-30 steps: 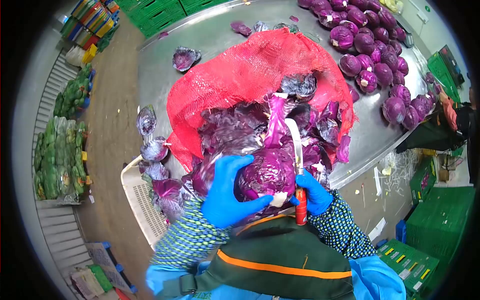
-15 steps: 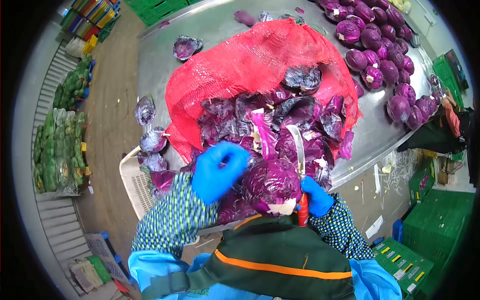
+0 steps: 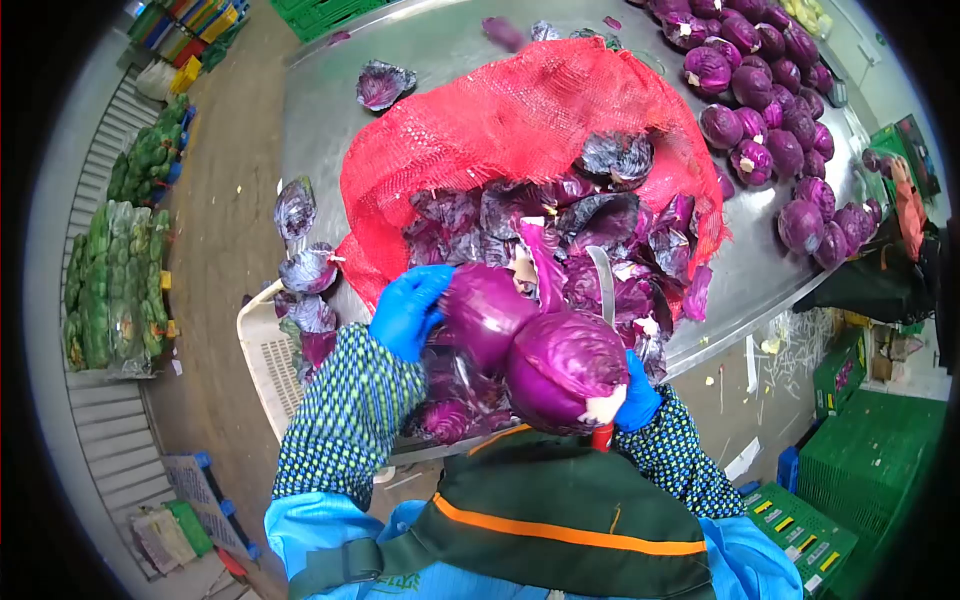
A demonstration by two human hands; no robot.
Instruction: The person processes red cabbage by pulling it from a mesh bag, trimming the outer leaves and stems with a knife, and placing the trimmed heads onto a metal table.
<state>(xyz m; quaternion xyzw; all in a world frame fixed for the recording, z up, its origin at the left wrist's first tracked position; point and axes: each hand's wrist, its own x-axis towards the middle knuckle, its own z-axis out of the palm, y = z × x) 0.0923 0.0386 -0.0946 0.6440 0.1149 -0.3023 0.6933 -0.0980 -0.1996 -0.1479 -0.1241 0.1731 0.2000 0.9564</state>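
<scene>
A glossy red cabbage (image 3: 566,368) with a pale cut stem sits close in front of my apron. My left hand (image 3: 404,312), in a blue glove, grips a smooth, curved purple cabbage leaf (image 3: 487,315) at the cabbage's left side. On the other side, my gloved right hand (image 3: 638,396) is closed on a knife (image 3: 604,284) and lies against the cabbage. The curved blade points away from me, and most of the red handle is hidden. Loose cabbage leaves (image 3: 450,225) heap up behind, inside an open red mesh sack (image 3: 480,125).
Many trimmed cabbages (image 3: 752,88) are piled at the metal table's (image 3: 318,110) far right. A cream plastic basket (image 3: 262,350) stands at left. Green crates (image 3: 870,470) are stacked at lower right. Another person's arm (image 3: 908,215) shows at the right edge.
My left hand has gone from loosely curled over the heap to gripping a cabbage leaf. The cabbage now shows a smoother, shinier surface, and the knife handle is more covered.
</scene>
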